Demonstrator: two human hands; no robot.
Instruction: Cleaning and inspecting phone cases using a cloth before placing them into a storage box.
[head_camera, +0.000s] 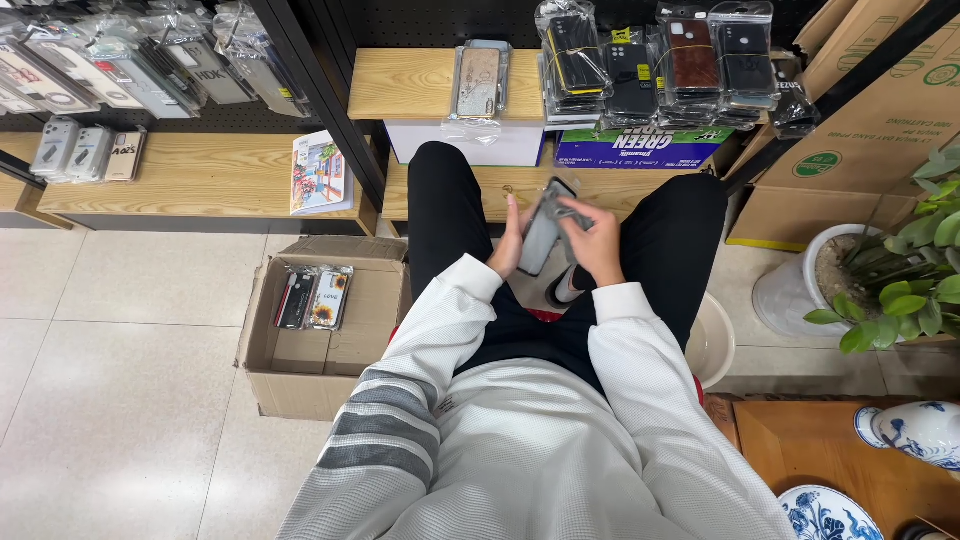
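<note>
I sit with both hands raised between my knees, holding a grey phone case (541, 235) in a clear sleeve. My left hand (510, 245) grips its left edge from below. My right hand (594, 240) pinches the upper right part of it, fingers curled over the top. Both sleeves are white, the left one with grey stripes. My legs in black trousers spread toward a low wooden shelf (410, 85).
An open cardboard box (300, 365) with a few packaged cases stands on the tiled floor at my left. Bundles of packaged cases (650, 65) fill the shelves ahead. A potted plant (900, 290), cardboard cartons (870, 130) and blue-white porcelain (915, 430) stand at the right.
</note>
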